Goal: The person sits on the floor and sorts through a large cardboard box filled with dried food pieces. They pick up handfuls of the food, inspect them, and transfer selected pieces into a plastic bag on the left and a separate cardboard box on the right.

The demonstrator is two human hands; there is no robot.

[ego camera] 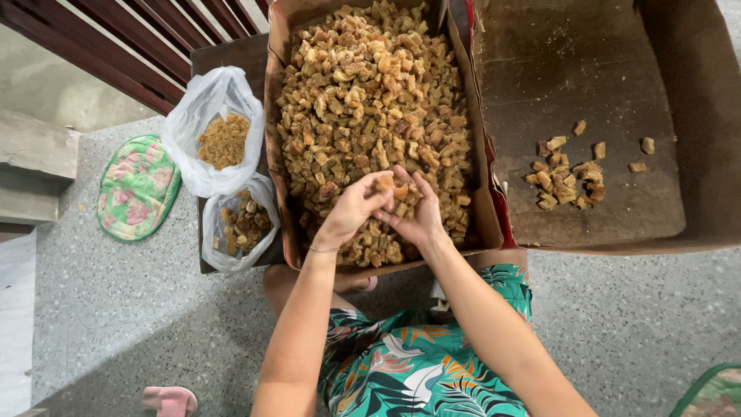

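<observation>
In the head view, the left hand (355, 207) and right hand (415, 212) met over a cardboard box (276, 154) heaped with rough, golden-brown chunks (370, 100), fingers curled loosely around a few pieces between them. A second, nearly bare box (656, 139) held a small scatter of pieces (567, 174). Two thin plastic bags (212, 131) sat left; their crumbly contents were hard to make out.
</observation>
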